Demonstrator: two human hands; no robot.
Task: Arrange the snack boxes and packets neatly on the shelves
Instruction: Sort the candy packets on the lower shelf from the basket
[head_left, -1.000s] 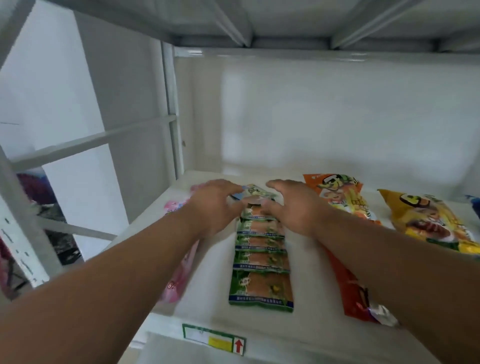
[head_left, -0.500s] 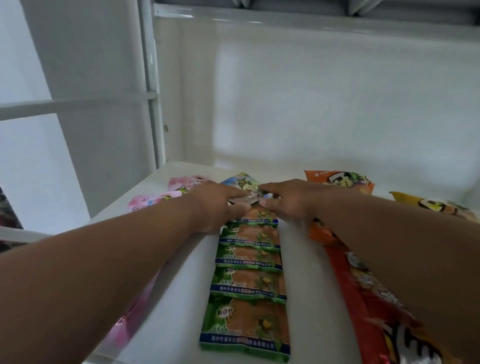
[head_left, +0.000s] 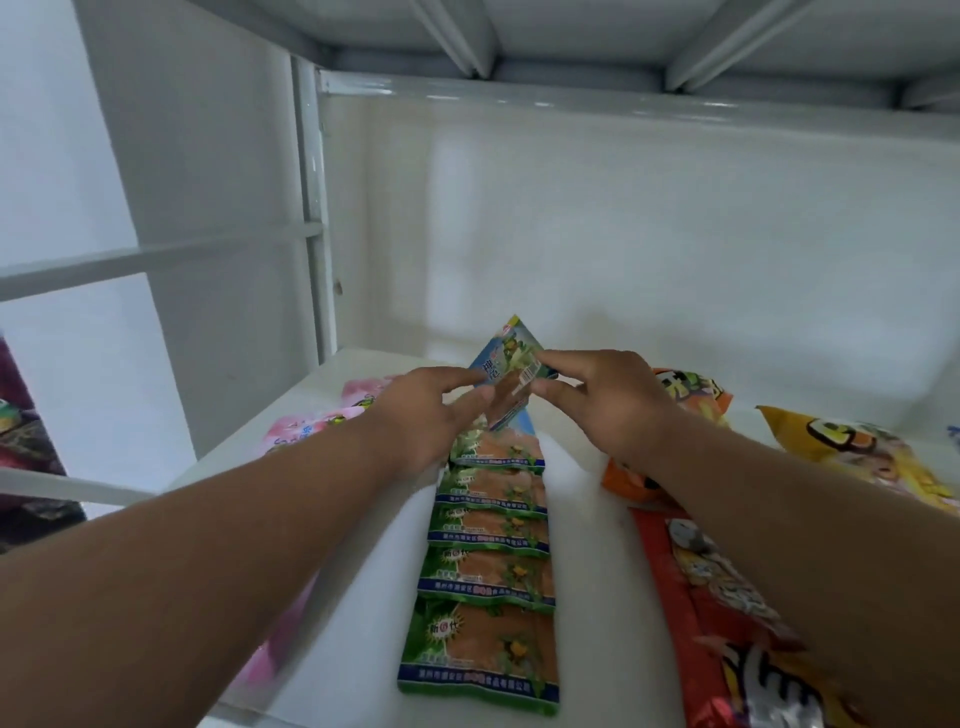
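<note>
A row of several green and orange snack packets (head_left: 488, 561) lies overlapped down the middle of the white shelf (head_left: 592, 545). At its far end a small blue-green packet (head_left: 508, 358) stands tilted up, lifted off the row. My left hand (head_left: 431, 415) pinches its left edge and my right hand (head_left: 597, 400) pinches its right edge. Pink packets (head_left: 306, 431) lie to the left, partly under my left forearm. Orange and red bags (head_left: 691, 395) lie to the right under my right forearm.
A yellow snack bag (head_left: 852, 452) lies at the far right. The white back wall (head_left: 649, 249) closes the shelf behind, and a metal upright (head_left: 311, 208) stands at the left rear corner. The upper shelf's underside (head_left: 571, 36) hangs overhead.
Both hands have raised the small blue-green packet from flat on the row's far end to a tilted, upright pose. The camera has tipped up and moved closer.
</note>
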